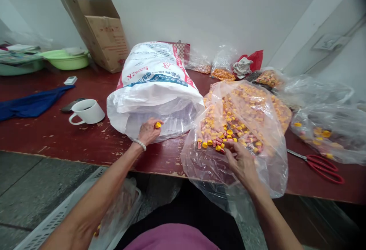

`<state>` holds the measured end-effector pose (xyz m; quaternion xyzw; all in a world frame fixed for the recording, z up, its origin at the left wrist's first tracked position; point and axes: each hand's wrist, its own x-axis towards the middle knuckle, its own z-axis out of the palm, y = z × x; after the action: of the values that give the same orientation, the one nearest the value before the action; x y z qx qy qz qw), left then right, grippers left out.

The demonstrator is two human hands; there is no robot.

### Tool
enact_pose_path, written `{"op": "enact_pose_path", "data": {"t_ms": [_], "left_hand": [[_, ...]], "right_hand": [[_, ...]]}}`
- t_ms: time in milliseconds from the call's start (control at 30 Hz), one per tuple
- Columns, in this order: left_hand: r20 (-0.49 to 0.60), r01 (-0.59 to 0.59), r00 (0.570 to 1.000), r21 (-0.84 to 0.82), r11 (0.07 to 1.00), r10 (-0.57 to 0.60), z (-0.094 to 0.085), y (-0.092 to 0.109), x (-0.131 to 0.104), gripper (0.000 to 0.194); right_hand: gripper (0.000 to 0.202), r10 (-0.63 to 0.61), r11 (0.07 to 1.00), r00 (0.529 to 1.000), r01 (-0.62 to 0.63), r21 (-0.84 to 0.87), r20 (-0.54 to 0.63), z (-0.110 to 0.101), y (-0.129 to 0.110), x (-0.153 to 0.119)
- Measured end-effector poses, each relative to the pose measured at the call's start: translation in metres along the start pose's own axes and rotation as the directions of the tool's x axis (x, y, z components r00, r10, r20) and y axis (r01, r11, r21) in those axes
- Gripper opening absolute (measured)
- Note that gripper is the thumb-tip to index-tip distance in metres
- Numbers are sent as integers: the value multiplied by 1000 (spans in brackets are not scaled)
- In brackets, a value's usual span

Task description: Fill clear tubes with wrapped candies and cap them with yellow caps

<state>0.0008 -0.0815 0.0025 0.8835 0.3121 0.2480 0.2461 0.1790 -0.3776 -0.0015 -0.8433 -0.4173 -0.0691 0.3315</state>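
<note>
My left hand [148,131] is closed on a small yellow cap [158,125], at the mouth of a large white printed sack [154,90] lying on the table. A beaded bracelet circles that wrist. On the right, my right hand [238,158] reaches over the open mouth of a clear plastic bag [200,166]. Its fingers are apart beside small red pieces with yellow caps [219,145]. Many more of these pieces fill the bag behind the hand. Whether the fingertips touch a piece is hard to tell.
On the red table [57,139] are a white mug [87,111], blue cloth [34,103] and red-handled scissors [323,166]. A cardboard box [105,40] and green basin [67,60] stand at back left. Filled clear bags [326,132] lie right. A white crate [54,219] sits below the edge.
</note>
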Motion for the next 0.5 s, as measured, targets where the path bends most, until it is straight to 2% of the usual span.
{"op": "enact_pose_path", "data": {"t_ms": [67,133,300,400,500], "left_hand": [[77,-67,995,44,997,63,4,-12,21,29],[157,-132,981,83,988,118,7,-19,31,33],[252,-208,954,155,966,165,5,-30,32,38],[236,-230,952,137,963,194,-1,-32,21,31],[121,-185,975,-28,982,187,-6,-26,0,26]], "right_hand": [[22,15,996,1000,-16,-85,-4,9,26,9],[25,3,991,1000,-1,-134,15,19,41,15],[31,-58,979,995,71,-191,76,33,42,15],[42,-88,976,992,104,-189,93,33,37,11],[40,-85,980,992,99,-171,89,33,37,9]]}}
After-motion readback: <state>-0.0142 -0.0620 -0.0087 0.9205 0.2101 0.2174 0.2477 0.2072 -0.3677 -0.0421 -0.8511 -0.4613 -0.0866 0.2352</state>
